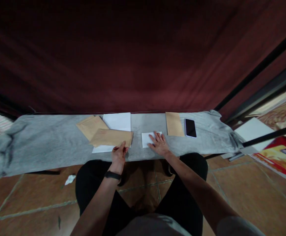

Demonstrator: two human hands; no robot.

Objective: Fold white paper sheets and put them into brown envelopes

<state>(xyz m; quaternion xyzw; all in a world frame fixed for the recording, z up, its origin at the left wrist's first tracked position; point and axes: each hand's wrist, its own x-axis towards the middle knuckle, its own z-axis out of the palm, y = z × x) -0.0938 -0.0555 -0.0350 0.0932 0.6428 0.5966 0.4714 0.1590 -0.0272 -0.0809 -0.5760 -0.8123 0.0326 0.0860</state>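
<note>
Cloth (59,141), in the head view: grey, a little rumpled at its ends, spread over a long narrow surface right in front of the seated person's knees.
Left hand (119,152): closed, thumb and fingers pinching the near right corner of the upper brown envelope (111,137); a dark band (112,176) circles the wrist.
Upper brown envelope: lying over another brown envelope (91,126) and white paper (118,121), so I can't see all of what's beneath.
Right hand (160,147): open, fingers spread over a small white sheet (146,141), hiding part of it.
Small white sheet: on the cloth, between that pile and a third brown envelope (174,124).
Phone (190,127): dark-screened, just right of the third brown envelope.
Curtain (143,59): dark red, walling off everything beyond the far edge.
Black bar (272,134): at far right, crossing before a white panel (252,128), above a red-and-yellow package (280,155).
Floor (243,186): brown tiles, a crumpled white scrap (70,179) near the left knee.
</note>
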